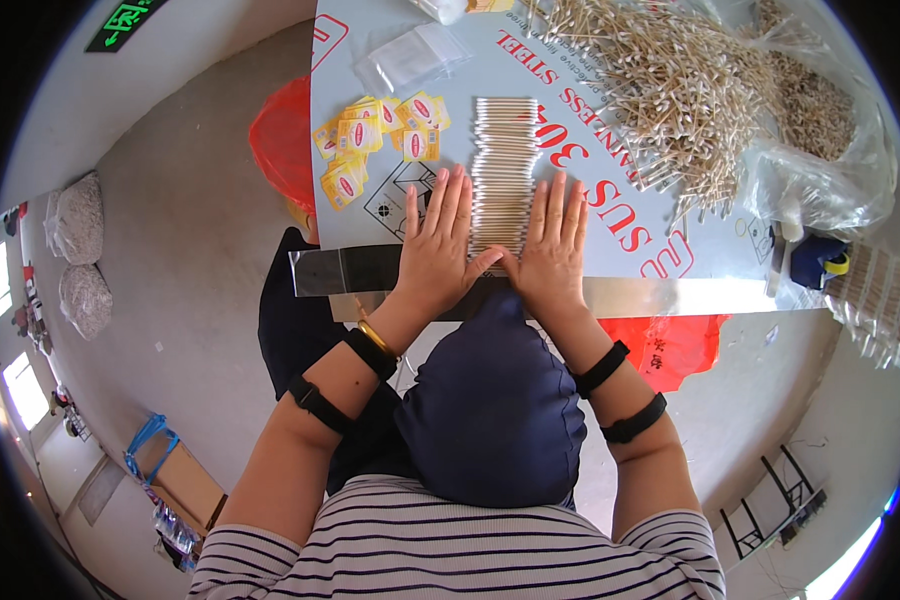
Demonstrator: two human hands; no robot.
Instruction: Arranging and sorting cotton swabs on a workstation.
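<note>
A long row of cotton swabs (505,165) lies on the table, the sticks side by side and crosswise to me. My left hand (440,235) rests flat along the row's left ends, fingers stretched forward. Along the right ends lies my right hand (550,240), also flat with fingers extended. Both thumbs point inward and come close together at the row's near end. Left of the row are several yellow-and-white paper labels (360,135), loosely overlapping. A big heap of loose cotton swabs (670,100) spreads over the far right of the table.
Clear plastic bags (415,58) lie at the far left of the printed grey tabletop (610,245). A large clear bag (820,185) holds more swabs at right, near a dark blue object with a yellow part (818,262). Red plastic (282,140) hangs past the left edge.
</note>
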